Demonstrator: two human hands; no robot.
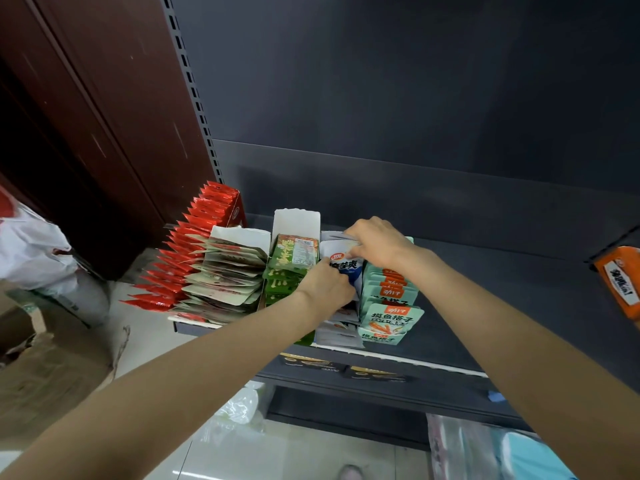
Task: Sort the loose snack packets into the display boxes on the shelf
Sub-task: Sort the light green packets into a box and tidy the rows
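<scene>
On the dark shelf [485, 306] stand rows of snack packets in display boxes: red packets [194, 244], beige packets [228, 275], green packets [294, 254], white-and-blue packets [341, 261] and mint-green packets [391, 317]. My left hand [325, 289] reaches into the white-and-blue row, its fingers curled round the packets there. My right hand [377, 244] pinches the top edge of a white-and-blue packet at the back of the same row. The lower part of that row is hidden behind my left hand.
An orange packet [620, 285] sits at the far right edge. A brown cardboard box [52, 368] and a white plastic bag [31, 251] lie on the floor to the left. Clear plastic bags [239, 410] lie below the shelf. A dark wooden cabinet [86, 116] stands at the left.
</scene>
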